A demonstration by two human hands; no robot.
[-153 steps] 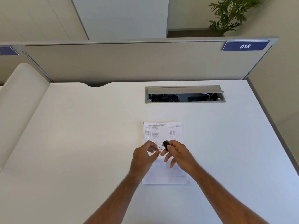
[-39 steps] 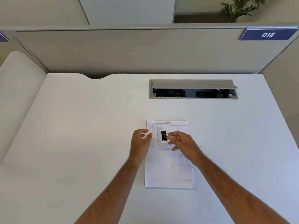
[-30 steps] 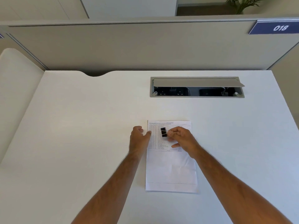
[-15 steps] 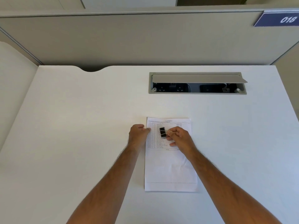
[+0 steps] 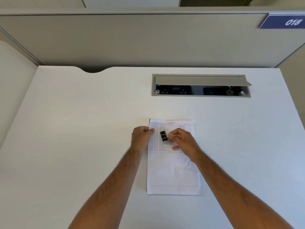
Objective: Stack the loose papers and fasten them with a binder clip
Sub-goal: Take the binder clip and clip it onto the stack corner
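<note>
A squared stack of white printed papers (image 5: 173, 171) lies flat on the white desk (image 5: 82, 129), short edge towards the partition. My right hand (image 5: 183, 141) pinches the wire handles of a black binder clip (image 5: 163, 136) and holds it just above the printed upper part of the stack. My left hand (image 5: 142, 138) rests at the stack's upper left edge, thumb pressed on the top sheet. The clip's jaws point left; whether they touch the paper I cannot tell.
An open cable tray (image 5: 201, 87) with a raised grey flap is set into the desk behind the papers. A beige partition (image 5: 132, 38) with a blue "018" label (image 5: 283, 22) closes the far side. A neighbouring desk (image 5: 11, 71) adjoins on the left.
Both hands moved from mid-sheet, where they held the clip together, up to the printed part. My left hand let go of the clip and settled on the stack's left edge.
</note>
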